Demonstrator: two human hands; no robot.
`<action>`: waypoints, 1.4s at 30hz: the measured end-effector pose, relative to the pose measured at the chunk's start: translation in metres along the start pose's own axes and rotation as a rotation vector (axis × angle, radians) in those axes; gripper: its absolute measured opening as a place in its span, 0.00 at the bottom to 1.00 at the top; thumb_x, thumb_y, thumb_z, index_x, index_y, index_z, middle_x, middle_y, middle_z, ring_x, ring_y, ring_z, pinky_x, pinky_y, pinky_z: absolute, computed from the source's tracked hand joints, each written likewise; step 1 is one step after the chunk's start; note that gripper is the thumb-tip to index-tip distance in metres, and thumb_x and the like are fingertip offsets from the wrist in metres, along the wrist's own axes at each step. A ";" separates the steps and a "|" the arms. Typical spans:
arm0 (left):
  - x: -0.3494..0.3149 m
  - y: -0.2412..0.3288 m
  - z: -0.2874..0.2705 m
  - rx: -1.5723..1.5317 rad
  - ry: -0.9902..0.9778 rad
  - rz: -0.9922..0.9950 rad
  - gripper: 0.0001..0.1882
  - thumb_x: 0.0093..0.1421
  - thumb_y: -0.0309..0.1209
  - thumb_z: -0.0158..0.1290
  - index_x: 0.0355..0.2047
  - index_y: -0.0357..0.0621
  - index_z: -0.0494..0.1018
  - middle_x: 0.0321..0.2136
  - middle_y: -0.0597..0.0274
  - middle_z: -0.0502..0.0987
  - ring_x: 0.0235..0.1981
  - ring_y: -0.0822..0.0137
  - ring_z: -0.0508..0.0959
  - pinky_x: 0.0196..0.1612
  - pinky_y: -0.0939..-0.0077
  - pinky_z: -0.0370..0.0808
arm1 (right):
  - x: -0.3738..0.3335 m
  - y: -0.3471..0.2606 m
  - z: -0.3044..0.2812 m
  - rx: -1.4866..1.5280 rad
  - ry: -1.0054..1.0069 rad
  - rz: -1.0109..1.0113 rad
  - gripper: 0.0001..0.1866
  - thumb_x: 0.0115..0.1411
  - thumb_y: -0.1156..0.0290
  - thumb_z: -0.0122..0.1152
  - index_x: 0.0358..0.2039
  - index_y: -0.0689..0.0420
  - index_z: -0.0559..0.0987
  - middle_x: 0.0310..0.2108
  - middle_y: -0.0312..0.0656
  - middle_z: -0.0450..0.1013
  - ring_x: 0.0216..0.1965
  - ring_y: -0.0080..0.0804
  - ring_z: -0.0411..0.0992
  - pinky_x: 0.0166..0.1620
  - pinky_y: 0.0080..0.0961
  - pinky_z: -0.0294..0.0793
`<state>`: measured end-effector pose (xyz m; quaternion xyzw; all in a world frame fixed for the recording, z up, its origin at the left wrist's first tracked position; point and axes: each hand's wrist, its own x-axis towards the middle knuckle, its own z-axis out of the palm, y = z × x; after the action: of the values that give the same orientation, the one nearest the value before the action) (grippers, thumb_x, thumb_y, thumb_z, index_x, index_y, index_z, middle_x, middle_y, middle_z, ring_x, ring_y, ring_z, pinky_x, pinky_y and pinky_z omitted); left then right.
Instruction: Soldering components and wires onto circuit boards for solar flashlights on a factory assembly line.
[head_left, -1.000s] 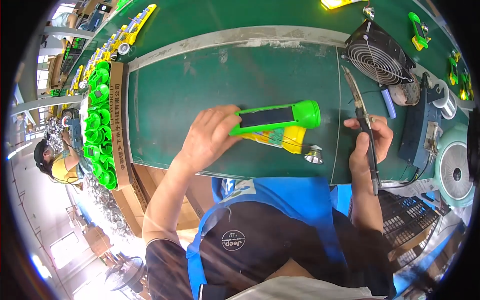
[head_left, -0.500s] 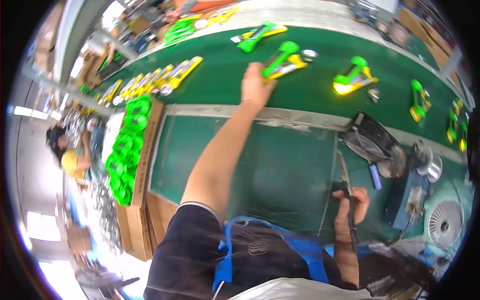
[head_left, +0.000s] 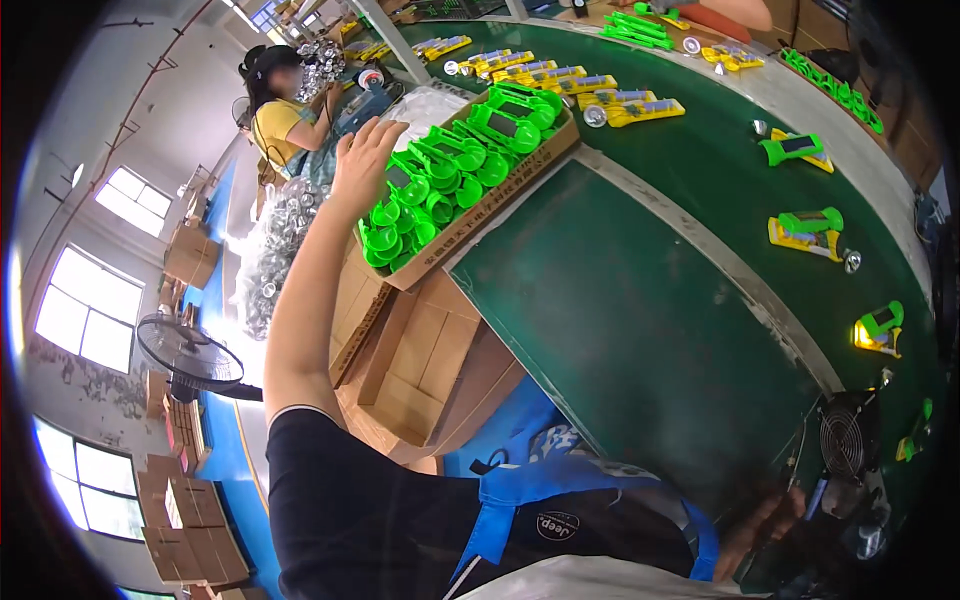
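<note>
Hovering by carton (head_left: 497, 208), L hand (head_left: 366, 160) spread; R hand (head_left: 765, 522) pinching thin tool (head_left: 797, 452). R of carton, green-yellow units (head_left: 812, 221) paired; casings (head_left: 503, 126) inside, not yet.

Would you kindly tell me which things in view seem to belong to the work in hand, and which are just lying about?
Likely part of the work:
green casings, beside the left hand
soldering iron, in the right hand
yellow casings, in a row beyond the green ones

Probably just lying about:
black fan, far left
stacked cartons, near the windows
</note>
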<state>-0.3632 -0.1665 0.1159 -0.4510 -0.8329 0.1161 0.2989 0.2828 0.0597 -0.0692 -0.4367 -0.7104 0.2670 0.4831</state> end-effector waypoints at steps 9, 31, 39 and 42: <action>0.100 0.005 0.062 -0.218 -0.626 0.428 0.67 0.27 0.34 0.71 0.69 0.61 0.46 0.66 0.55 0.58 0.69 0.52 0.54 0.67 0.42 0.50 | -0.003 0.020 0.000 -0.055 0.036 0.250 0.15 0.69 0.63 0.49 0.48 0.61 0.68 0.32 0.40 0.69 0.36 0.28 0.67 0.48 0.26 0.66; 0.080 0.082 -0.046 -0.304 0.204 0.330 0.35 0.38 0.23 0.62 0.52 0.44 0.69 0.46 0.53 0.73 0.52 0.50 0.70 0.53 0.59 0.65 | -0.011 0.017 0.005 0.082 0.109 0.137 0.14 0.64 0.72 0.54 0.49 0.59 0.67 0.39 0.43 0.67 0.33 0.29 0.72 0.43 0.27 0.71; 0.029 0.385 -0.074 -0.868 -0.055 0.770 0.38 0.40 0.35 0.66 0.55 0.49 0.68 0.42 0.57 0.73 0.45 0.54 0.72 0.46 0.60 0.67 | -0.005 -0.012 0.013 0.301 0.164 -0.012 0.19 0.65 0.59 0.57 0.49 0.57 0.65 0.42 0.45 0.64 0.32 0.34 0.75 0.42 0.29 0.71; 0.037 0.431 -0.090 -1.018 0.027 0.712 0.56 0.33 0.47 0.71 0.64 0.54 0.59 0.57 0.54 0.65 0.56 0.51 0.67 0.57 0.51 0.61 | -0.003 -0.015 0.016 0.294 0.159 -0.043 0.17 0.64 0.62 0.58 0.44 0.58 0.65 0.36 0.46 0.67 0.31 0.32 0.73 0.40 0.27 0.71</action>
<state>-0.0309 0.1010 0.0027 -0.7887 -0.5783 -0.2088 -0.0002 0.2634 0.0508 -0.0648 -0.3657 -0.6325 0.3223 0.6019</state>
